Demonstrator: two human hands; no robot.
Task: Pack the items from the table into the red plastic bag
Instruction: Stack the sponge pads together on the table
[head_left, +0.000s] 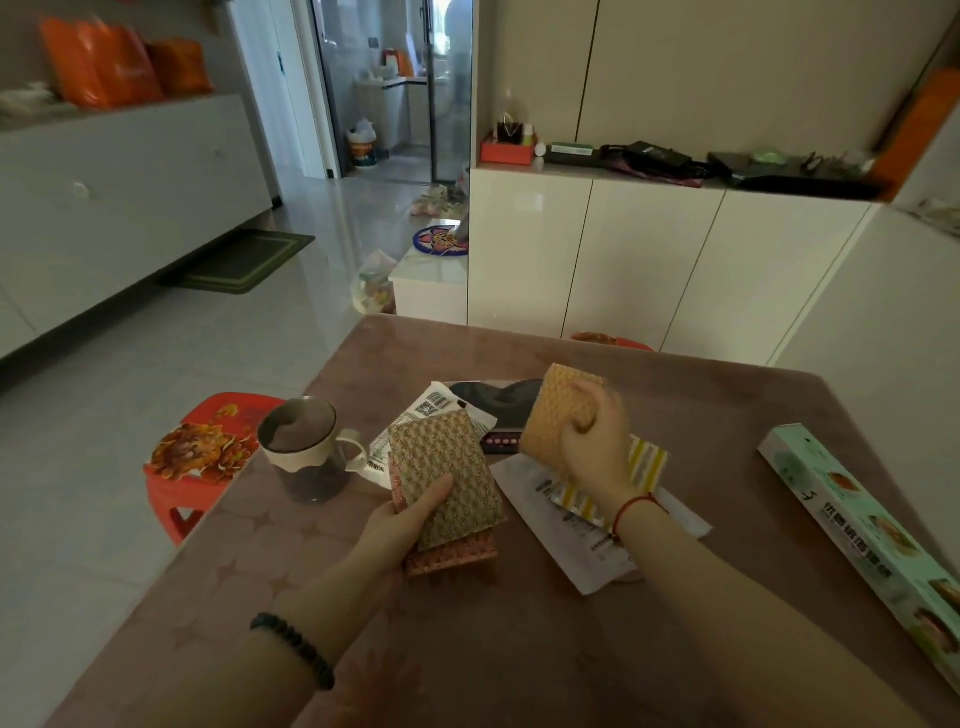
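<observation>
left hand (397, 525), right hand (597, 441) grip pads (447, 467), table (519, 654) centre

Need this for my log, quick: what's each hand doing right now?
The left hand holds a stack of glittery scrub pads.
The right hand grips a single orange scrub pad.

On the table (467, 649), a mug (306, 447) is set at centre left, a long box (857, 525) at lower right, packets (561, 530) between.

Dim, soft, edges warped, doorway bright
</observation>
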